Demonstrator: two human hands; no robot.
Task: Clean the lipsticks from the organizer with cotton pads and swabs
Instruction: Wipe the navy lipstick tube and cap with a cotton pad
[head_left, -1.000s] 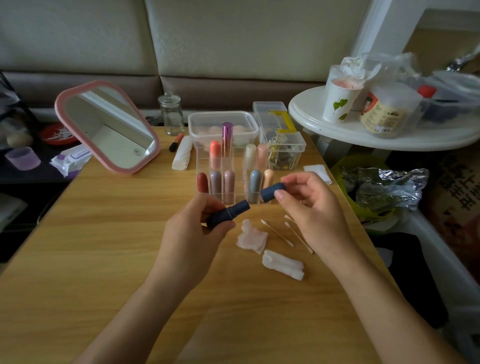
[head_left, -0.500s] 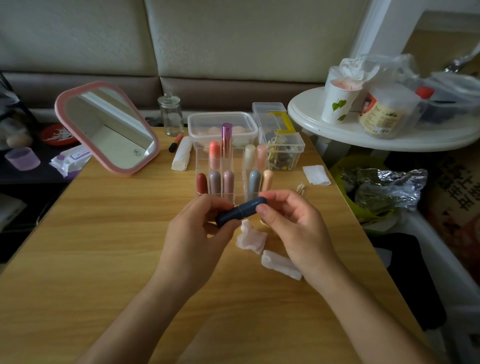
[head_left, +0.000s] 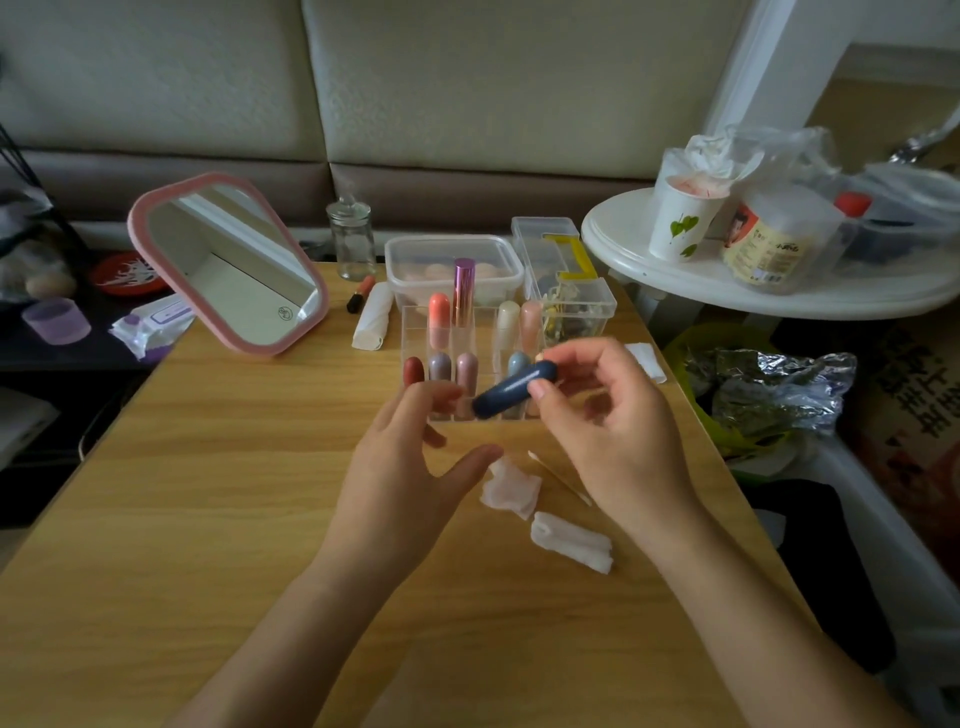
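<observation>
A light wooden desk (head_left: 208, 519) carries everything; near its far left corner a pink-framed rounded mirror (head_left: 228, 265) leans tilted back; at the far edge, around the middle, sits a clear lidded plastic tub (head_left: 452, 260), and just in front of it stands a clear acrylic lipstick organizer (head_left: 415, 332) with capped tubes upright in its compartments; the left hand (head_left: 410, 467) hovers in front of the organizer with fingers spread apart, gripping nothing; the right hand (head_left: 613, 436), toward the right edge, has thumb and fingertips clamped on the upper end of a closed dark navy lipstick tube (head_left: 511, 389), which hangs tilted above the organizer's front row, its lower end toward the left hand; on the desk beneath the hands lie a folded white cotton pad (head_left: 571, 540), a crumpled pink-stained cotton pad (head_left: 511, 491) just beyond it, and a thin cotton swab (head_left: 561, 480) partly hidden by the right hand.
</observation>
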